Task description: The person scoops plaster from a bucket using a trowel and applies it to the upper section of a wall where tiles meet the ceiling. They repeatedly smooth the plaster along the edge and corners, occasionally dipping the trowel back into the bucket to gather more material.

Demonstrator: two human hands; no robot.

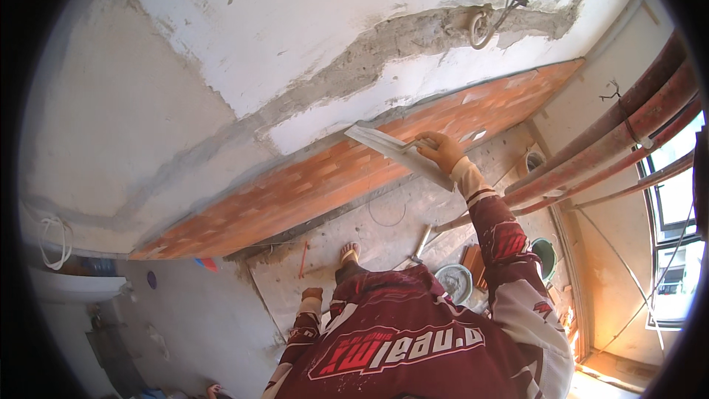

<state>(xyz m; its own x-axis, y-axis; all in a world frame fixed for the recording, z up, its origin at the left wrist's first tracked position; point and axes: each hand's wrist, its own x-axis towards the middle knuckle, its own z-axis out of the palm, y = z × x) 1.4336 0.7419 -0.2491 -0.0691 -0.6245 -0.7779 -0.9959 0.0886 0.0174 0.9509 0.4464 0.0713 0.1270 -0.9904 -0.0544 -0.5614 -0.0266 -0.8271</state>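
Note:
My right hand (441,151) is raised in front of the brick strip, its fingers wrapped round the handle of a long, flat plastering trowel (388,145). The pale blade slants, its far left corner close to the line where white plaster meets the orange-red brick (317,191). Whether that corner touches the wall I cannot make out. My left hand (312,294) hangs low beside my body, over the floor, with its fingers too small and turned away to read. Above the bricks, a rough grey mortar band (310,89) crosses the white wall (281,15).
Thick reddish pipes (620,129) slope along the right side, near a window (672,214). On the floor (354,225) stand a round grey bucket (453,284) and a green bucket (544,257). A white coiled cable (480,29) protrudes from the wall.

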